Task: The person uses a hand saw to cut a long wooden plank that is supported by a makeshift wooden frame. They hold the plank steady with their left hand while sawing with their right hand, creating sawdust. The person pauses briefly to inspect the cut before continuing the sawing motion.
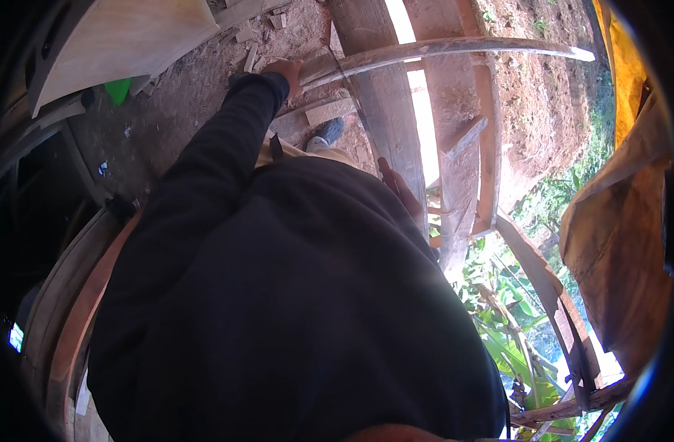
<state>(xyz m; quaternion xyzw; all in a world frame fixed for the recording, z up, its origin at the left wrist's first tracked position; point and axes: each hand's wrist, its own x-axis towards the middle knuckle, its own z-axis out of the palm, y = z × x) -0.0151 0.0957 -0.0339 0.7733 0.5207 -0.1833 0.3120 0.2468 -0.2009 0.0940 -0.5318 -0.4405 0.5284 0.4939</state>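
Note:
My left hand (285, 75) reaches forward and is closed on the near-left end of a long, narrow wooden strip (440, 48). The strip lies across the planks of a workbench (388, 103) and sticks out past them to the right. Close to my body, my right hand (404, 194) is wrapped round the reddish-brown handle of what looks like a handsaw (385, 174). Its thin dark blade, seen edge-on, runs forward and meets the strip just right of my left hand. My dark sleeve and torso hide part of my right arm.
A large pale curved board (130, 44) stands at the far left, with a green thing (118, 90) beneath it. Wood scraps and sawdust cover the floor (175, 110). Brown-orange sheeting (617, 243) hangs at the right, near plants (514, 339). My shoe (329, 131) shows below the bench.

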